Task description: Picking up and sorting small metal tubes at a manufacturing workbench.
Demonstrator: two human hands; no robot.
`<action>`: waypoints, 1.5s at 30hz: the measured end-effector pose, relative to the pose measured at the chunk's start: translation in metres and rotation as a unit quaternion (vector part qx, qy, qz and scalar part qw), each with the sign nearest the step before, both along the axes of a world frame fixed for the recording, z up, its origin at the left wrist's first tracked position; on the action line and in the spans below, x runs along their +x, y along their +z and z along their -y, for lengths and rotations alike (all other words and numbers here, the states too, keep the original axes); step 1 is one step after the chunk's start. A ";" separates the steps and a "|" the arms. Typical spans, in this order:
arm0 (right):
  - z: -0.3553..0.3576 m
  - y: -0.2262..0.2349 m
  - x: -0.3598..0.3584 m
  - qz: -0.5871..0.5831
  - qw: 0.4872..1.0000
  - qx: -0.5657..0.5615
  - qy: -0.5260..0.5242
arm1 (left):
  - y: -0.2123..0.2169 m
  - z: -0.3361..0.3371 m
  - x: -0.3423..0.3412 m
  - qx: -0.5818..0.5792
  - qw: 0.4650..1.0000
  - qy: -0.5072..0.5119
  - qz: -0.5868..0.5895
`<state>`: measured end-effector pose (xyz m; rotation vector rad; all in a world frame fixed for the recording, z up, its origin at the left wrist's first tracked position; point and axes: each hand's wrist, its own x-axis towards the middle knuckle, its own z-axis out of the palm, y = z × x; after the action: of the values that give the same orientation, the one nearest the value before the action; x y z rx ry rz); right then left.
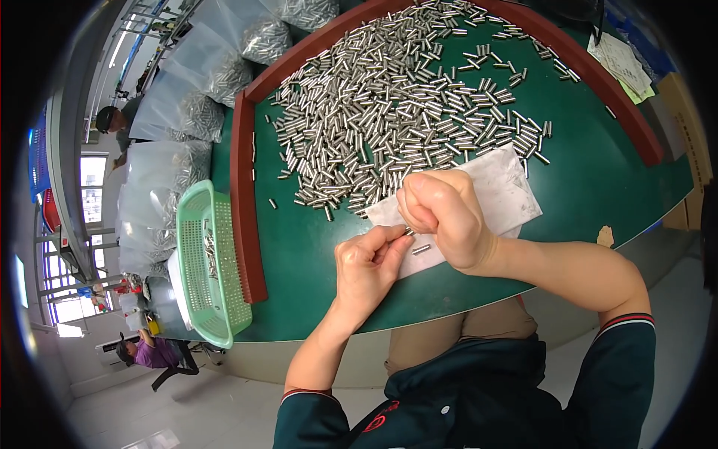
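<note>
Head view: left hand (364, 271) pinches a metal pin (408, 231); whether the curled right hand's (447, 213) grip holds anything, I cannot tell. Green basket (233, 258) and clear bags (203, 116) contain metal pieces (211, 254).

Pin (409, 231) between left hand (366, 269) and right hand (446, 218) is mostly covered, right hand's blocking part of the cloth (514, 187) too, farthest bag (309, 13) gets chopped by the top edge, and marks on the paper (619, 63) are too tiny to read
</note>
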<state>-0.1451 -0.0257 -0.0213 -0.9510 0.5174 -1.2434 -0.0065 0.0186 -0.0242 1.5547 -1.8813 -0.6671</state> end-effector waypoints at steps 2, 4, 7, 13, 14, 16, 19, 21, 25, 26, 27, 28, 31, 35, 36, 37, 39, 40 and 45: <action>0.002 0.001 -0.002 -0.003 1.000 -0.007 -0.007 | -0.002 -0.001 0.000 -0.019 1.000 0.000 0.009; 0.002 0.005 -0.006 0.038 0.998 0.057 0.011 | -0.004 -0.004 -0.001 -0.030 0.999 0.003 0.018; 0.005 0.006 -0.008 0.059 0.997 0.051 -0.006 | -0.007 -0.005 -0.002 -0.043 0.999 0.020 0.023; 0.007 0.003 -0.004 0.069 0.995 0.074 -0.001 | -0.012 -0.001 -0.001 -0.176 0.982 -0.031 0.065; 0.007 0.003 -0.004 0.069 0.995 0.071 -0.001 | -0.010 0.000 -0.001 -0.181 0.980 -0.040 0.078; 0.008 0.002 -0.004 0.071 0.995 0.069 0.002 | -0.008 0.000 0.000 -0.184 0.978 -0.047 0.091; 0.008 0.003 -0.005 0.070 0.994 0.081 0.000 | -0.007 -0.002 -0.001 -0.046 0.998 0.026 0.023; 0.006 0.003 -0.005 0.078 0.994 0.082 -0.006 | -0.006 -0.002 -0.003 -0.042 0.998 0.026 0.030; 0.006 0.001 -0.003 0.098 0.991 0.091 0.006 | -0.005 -0.002 -0.003 -0.034 0.998 0.024 0.048; 0.007 0.002 -0.004 0.099 0.990 0.095 0.011 | -0.006 -0.001 -0.004 -0.034 0.998 0.024 0.048; 0.007 0.002 -0.004 0.100 0.990 0.099 0.016 | -0.007 -0.001 -0.004 -0.037 0.998 0.024 0.050; 0.007 0.002 -0.004 0.100 0.990 0.100 0.016 | -0.007 -0.002 -0.003 -0.040 0.998 0.023 0.052; 0.008 0.001 -0.005 0.090 0.992 0.087 0.021 | -0.006 -0.001 -0.004 -0.037 0.997 0.021 0.058; 0.010 -0.001 -0.006 0.099 0.991 0.088 0.035 | -0.005 -0.001 -0.004 -0.029 0.998 0.022 0.060; 0.011 -0.002 -0.006 0.101 0.990 0.088 0.043 | -0.005 -0.001 -0.004 -0.027 0.998 0.019 0.057; 0.011 -0.001 -0.006 0.100 0.990 0.088 0.043 | -0.005 -0.001 -0.004 -0.025 0.998 0.017 0.053; 0.012 -0.001 -0.006 0.110 0.989 0.089 0.049 | -0.006 -0.001 -0.003 -0.025 0.998 0.015 0.052; 0.012 0.000 -0.006 0.110 0.989 0.089 0.050 | -0.006 -0.001 -0.002 -0.025 0.998 0.013 0.051; 0.012 0.000 -0.007 0.125 0.985 0.106 0.060 | -0.005 -0.001 -0.002 -0.022 0.998 0.008 0.050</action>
<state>-0.1523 -0.0382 -0.0215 -0.6270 0.3799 -1.1544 -0.0088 0.0192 -0.0295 1.6010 -1.9408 -0.5460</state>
